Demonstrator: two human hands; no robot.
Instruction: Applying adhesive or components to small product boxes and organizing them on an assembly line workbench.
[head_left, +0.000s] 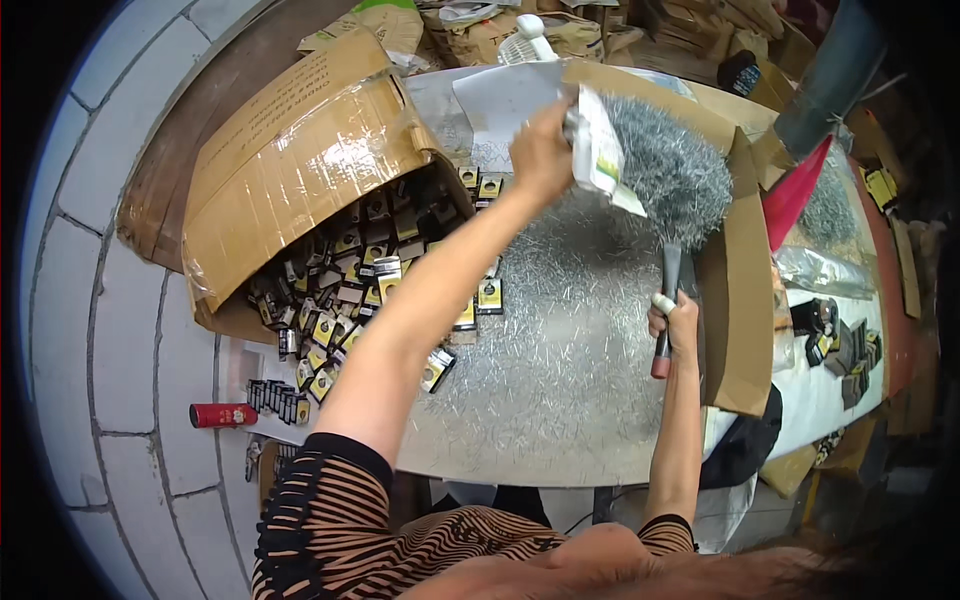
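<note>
My right hand [680, 325] is wrapped around a dark grey handled tool [671, 262] with a red butt end. The tool's far end meets a big bristling mass of thin silver metal pins [670, 165], which hides its head. Farther left, my left hand [543, 150] grips the edge of a white printed packet [598, 150], tilted against the left side of the pins. The fingers on the packet are a little blurred. Loose silver pins lie scattered across the worktable [540, 420].
A large carton [300, 150] lies on its side at the left, spilling many small black-and-yellow boxes [345, 270]. A red can [222, 415] is at the table's left edge. A cardboard wall [735, 330] bounds the pins at the right. A white fan-shaped thing [528, 42] stands behind.
</note>
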